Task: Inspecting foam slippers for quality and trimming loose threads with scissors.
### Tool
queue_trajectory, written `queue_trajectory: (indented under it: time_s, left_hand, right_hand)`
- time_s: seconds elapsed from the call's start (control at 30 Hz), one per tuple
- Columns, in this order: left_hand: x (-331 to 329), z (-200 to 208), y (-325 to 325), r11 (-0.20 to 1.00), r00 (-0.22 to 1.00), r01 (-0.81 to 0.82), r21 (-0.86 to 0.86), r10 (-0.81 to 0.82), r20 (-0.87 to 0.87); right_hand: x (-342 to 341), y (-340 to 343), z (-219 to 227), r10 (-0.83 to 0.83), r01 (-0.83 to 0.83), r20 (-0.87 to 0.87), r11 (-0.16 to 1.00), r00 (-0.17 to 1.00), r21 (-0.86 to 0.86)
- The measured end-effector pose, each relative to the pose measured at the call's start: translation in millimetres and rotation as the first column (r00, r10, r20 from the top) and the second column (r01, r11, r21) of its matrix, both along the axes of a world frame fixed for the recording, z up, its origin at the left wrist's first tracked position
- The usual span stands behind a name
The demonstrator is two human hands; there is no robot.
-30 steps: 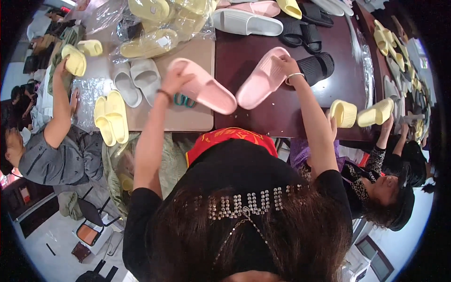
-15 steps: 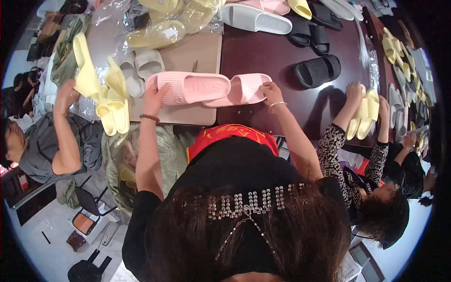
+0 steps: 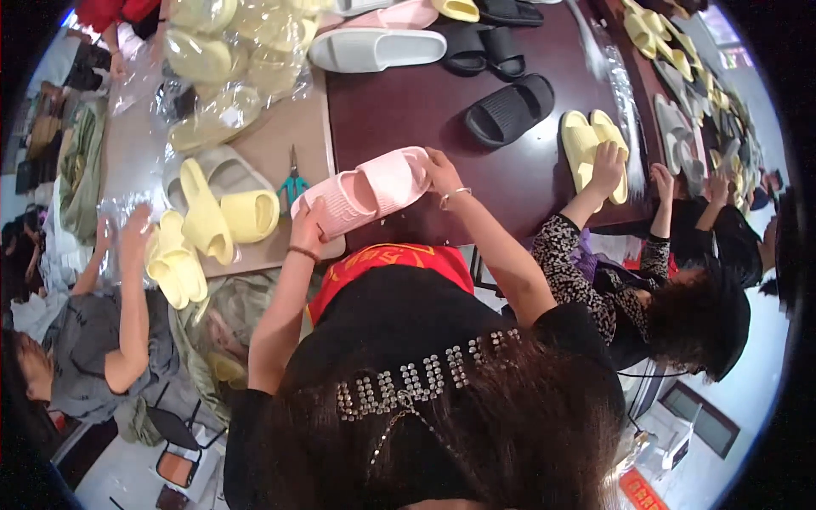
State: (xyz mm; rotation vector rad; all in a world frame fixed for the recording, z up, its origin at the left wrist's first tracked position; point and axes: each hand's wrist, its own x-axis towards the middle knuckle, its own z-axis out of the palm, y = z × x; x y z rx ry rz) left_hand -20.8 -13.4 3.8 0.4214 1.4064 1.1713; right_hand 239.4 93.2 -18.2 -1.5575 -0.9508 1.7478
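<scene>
A pair of pink slide slippers is held between my two hands over the table's near edge, one overlapping the other. My left hand grips the left end, with the fingers closed round it. At the other end my right hand pinches the pink edge. Just left of the slippers lie teal-handled scissors on a brown board. Loose yellow slippers and grey ones sit beyond my left hand. A black slipper rests on the dark table past my right hand.
Bagged yellow slippers in clear plastic pile up at the far left. White, pink and black slippers line the far side. At left a co-worker reaches in; at right another touches yellow slippers. A green sack hangs below the table edge.
The pink slippers have slid closer together and tilted, right end up, with my hands nearer each other. My view has shifted right, uncovering the scissors. The right co-worker's yellow slippers now rest on the table.
</scene>
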Motion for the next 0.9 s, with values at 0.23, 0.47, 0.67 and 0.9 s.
queue_trajectory:
  time_s: [0.23, 0.47, 0.67, 0.9]
  left_hand:
    - [78.6, 51.2, 14.2, 0.986, 0.774, 0.133, -0.102, -0.039, 0.631]
    - [139.7, 89.9, 39.5, 0.885, 0.597, 0.415, 0.211, -0.439, 0.672]
    - [123.3, 109.5, 40.2, 0.808, 0.602, 0.555, 0.197, -0.554, 0.575]
    - [47.9, 35.8, -10.5, 0.934, 0.817, 0.356, -0.038, -0.291, 0.499]
  right_hand:
    - [-14.1, -68.8, 78.2, -0.31, 0.369, -0.203, 0.817, 0.929, 0.444]
    - [35.0, -54.2, 94.6, -0.463, 0.586, -0.362, 0.688, 0.809, 0.429]
    - [92.3, -29.1, 88.3, -0.582, 0.701, -0.396, 0.638, 0.71, 0.319]
    - [105.0, 27.5, 31.9, -0.51, 0.661, -0.482, 0.719, 0.712, 0.216]
